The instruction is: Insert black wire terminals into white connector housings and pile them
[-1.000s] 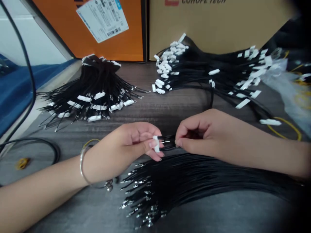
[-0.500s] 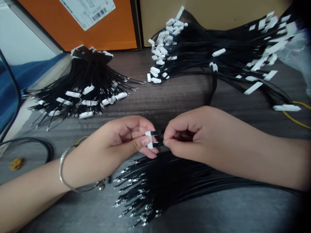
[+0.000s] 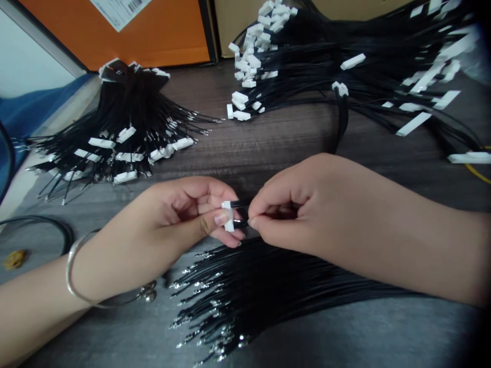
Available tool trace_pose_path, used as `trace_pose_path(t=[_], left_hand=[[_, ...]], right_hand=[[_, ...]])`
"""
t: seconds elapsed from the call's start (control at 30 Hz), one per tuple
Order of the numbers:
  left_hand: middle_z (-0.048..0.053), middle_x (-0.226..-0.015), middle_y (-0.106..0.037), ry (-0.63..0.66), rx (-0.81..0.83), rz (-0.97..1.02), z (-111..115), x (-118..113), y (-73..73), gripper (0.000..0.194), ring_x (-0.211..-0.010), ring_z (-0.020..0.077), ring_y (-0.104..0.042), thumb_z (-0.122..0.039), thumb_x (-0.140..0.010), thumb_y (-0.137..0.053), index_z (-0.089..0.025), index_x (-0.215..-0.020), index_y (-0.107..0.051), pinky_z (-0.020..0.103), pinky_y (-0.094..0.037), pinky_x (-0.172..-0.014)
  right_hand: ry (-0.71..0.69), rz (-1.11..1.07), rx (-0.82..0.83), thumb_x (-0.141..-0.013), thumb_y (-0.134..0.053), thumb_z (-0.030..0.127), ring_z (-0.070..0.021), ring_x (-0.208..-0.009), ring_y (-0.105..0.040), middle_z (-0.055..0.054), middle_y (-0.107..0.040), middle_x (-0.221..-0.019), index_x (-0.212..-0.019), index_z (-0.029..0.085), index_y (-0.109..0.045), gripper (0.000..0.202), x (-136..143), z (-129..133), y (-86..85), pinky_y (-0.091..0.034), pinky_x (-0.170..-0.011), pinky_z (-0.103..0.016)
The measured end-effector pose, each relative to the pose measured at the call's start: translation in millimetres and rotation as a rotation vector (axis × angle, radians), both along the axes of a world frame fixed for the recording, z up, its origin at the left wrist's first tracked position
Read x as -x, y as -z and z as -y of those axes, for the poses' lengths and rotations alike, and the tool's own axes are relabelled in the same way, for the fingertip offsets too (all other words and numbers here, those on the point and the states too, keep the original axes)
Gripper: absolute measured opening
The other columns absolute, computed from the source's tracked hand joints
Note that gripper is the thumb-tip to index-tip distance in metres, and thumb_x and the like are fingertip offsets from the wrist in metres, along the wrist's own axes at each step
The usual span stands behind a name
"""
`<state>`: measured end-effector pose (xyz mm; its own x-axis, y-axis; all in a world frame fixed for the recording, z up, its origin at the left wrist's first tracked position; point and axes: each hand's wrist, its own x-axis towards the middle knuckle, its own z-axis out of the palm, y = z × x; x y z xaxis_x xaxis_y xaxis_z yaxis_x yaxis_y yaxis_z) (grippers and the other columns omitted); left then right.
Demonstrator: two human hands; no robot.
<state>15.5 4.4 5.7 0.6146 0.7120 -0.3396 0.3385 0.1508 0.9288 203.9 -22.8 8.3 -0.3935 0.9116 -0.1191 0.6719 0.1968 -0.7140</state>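
Observation:
My left hand [image 3: 192, 217] pinches a white plastic connector housing [image 3: 229, 217] between thumb and fingers. Black wires run from its right side toward my right hand [image 3: 291, 204]. The thumb and forefinger of that hand are closed on a black wire [image 3: 241, 224], whose silvery tip is at the housing; whether it sits inside I cannot tell. Beneath both hands lies a bundle of loose black wires [image 3: 276, 286] with bare metal terminals at their left ends.
Wires with white connectors form a fanned pile [image 3: 126, 112] at back left and a larger heap [image 3: 307, 66] at back right. An orange box [image 3: 161, 36] stands behind. A black cable [image 3: 57, 225] and a small yellow object [image 3: 14, 259] are at left.
The held wire's tip has come closer to the white connector housing, as my right hand moved slightly left relative to it. The whole view has shifted a little.

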Motion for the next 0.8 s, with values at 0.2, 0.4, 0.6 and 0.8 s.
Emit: trace_pose_path(t=[0.2,0.4,0.6,0.8], left_hand=[[-0.004,-0.073,-0.067,-0.005,-0.044,-0.015,3.3,-2.5,-1.5,0.009,-0.068,0.0043,-0.066,-0.009,-0.085,-0.050,-0.013,-0.087,-0.058,0.007,-0.052,-0.065],[-0.004,-0.072,-0.067,-0.006,-0.140,-0.052,6.9,-1.8,-1.4,0.007,-0.066,0.0047,-0.066,-0.011,-0.084,-0.051,-0.014,-0.085,-0.058,0.007,-0.052,-0.063],[-0.002,-0.068,-0.066,-0.060,-0.063,-0.046,7.1,-5.5,-2.6,0.003,-0.063,0.0048,-0.066,-0.011,-0.083,-0.053,-0.010,-0.084,-0.056,0.007,-0.052,-0.062],[0.001,-0.069,-0.068,-0.078,0.100,0.020,3.6,-5.9,-2.2,0.003,-0.066,0.0084,-0.067,-0.010,-0.083,-0.054,-0.010,-0.086,-0.055,0.012,-0.054,-0.065]], right_hand=[[-0.032,0.021,0.004,-0.071,-0.053,0.018,-0.0030,-0.039,-0.038,0.006,-0.046,-0.042,-0.043,0.017,-0.049,0.028,4.2,-3.1,-1.2,-0.025,-0.034,-0.018],[-0.008,0.040,-0.015,-0.071,-0.055,0.018,-0.0048,-0.039,-0.043,0.005,-0.051,-0.044,-0.045,0.018,-0.055,0.026,7.7,-3.3,1.7,-0.025,-0.034,-0.020],[0.001,-0.112,-0.086,-0.075,-0.055,0.020,-0.0005,-0.037,-0.037,0.009,-0.049,-0.044,-0.052,0.021,-0.060,0.023,7.1,1.3,6.3,-0.024,-0.034,-0.017],[-0.049,0.041,-0.121,-0.076,-0.056,0.027,-0.0038,-0.038,-0.043,0.008,-0.056,-0.050,-0.063,0.023,-0.064,0.016,0.1,-0.2,10.8,-0.025,-0.034,-0.020]])
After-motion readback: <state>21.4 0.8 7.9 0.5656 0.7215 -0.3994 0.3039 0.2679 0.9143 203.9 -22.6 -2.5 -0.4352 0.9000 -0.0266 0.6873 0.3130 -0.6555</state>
